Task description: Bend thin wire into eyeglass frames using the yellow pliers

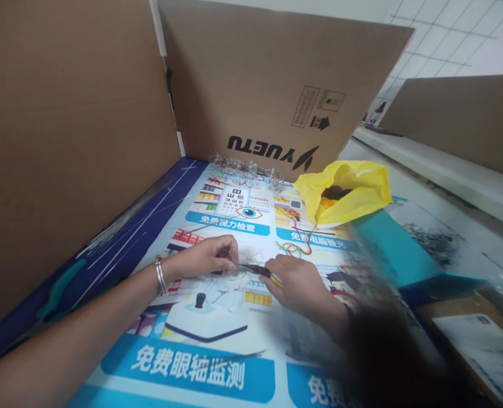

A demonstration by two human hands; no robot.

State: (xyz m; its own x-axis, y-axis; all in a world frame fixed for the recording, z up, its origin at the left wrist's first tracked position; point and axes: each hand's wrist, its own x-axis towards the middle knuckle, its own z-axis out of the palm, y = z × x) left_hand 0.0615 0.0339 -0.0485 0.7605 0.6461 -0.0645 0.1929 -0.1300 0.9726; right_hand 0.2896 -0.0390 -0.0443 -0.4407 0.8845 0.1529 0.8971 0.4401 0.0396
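My right hand (296, 280) is closed around pliers (255, 270) with yellow on the handle, their dark jaws pointing left. At the jaws' tip, my left hand (217, 255), with a silver bangle on its wrist, has thumb and fingers pinched together. Thin wire (229, 292) loops below and around the fingertips; what exactly lies in the pinch is too small to make out. Both hands are over a printed poster (260, 334). Beyond my right hand lie red, green and yellow strings (296, 248).
Cardboard panels (251, 73) stand at the left and back. Tangled wire (246, 170) lies along the back edge. A yellow bag (357, 195) sits open at the back right, beside a teal box (398, 249). Straight wires (123, 238) lie at the left.
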